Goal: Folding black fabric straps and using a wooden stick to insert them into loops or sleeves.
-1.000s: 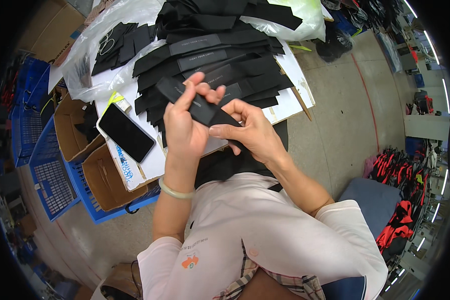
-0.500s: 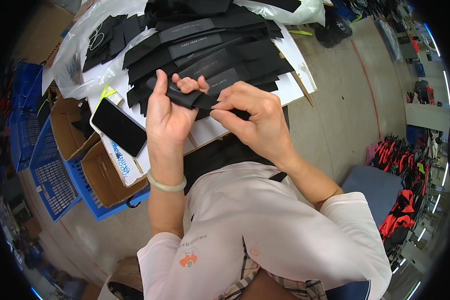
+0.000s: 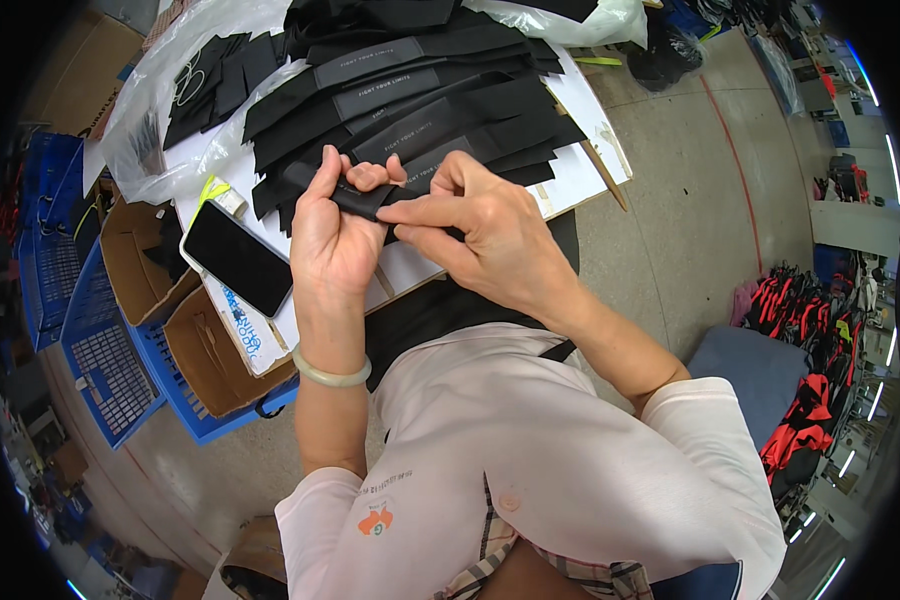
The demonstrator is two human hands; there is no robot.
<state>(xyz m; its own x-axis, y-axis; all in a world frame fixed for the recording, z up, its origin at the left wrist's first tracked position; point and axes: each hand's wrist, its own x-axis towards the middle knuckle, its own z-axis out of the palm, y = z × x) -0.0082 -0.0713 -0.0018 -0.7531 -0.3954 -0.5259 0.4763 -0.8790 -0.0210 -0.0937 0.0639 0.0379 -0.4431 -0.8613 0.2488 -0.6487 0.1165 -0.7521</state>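
Observation:
Near the front edge of the white tabletop, my left hand (image 3: 338,235) is turned palm up, its fingers curled round a black fabric strip (image 3: 358,201). A pale bangle (image 3: 332,372) circles that wrist. From the right, my right hand (image 3: 490,220) pinches the strip's edge between thumb and forefinger, close to the left palm. Part of the strip is hidden by my fingers. Just beyond both hands, overlapping black fabric bands (image 3: 385,92) with printed grey panels lie spread in rows.
A phone (image 3: 238,258) lies left of my left forearm. Cardboard boxes (image 3: 220,365) and blue plastic crates (image 3: 108,375) stand beside the table's left side. Clear plastic bags (image 3: 135,150) rest at the back left. A wooden stick (image 3: 604,172) juts past the right table edge.
My right hand has shifted left along the strip, and its pinch now sits nearer my left palm. The left hand has barely moved and still holds the strip.

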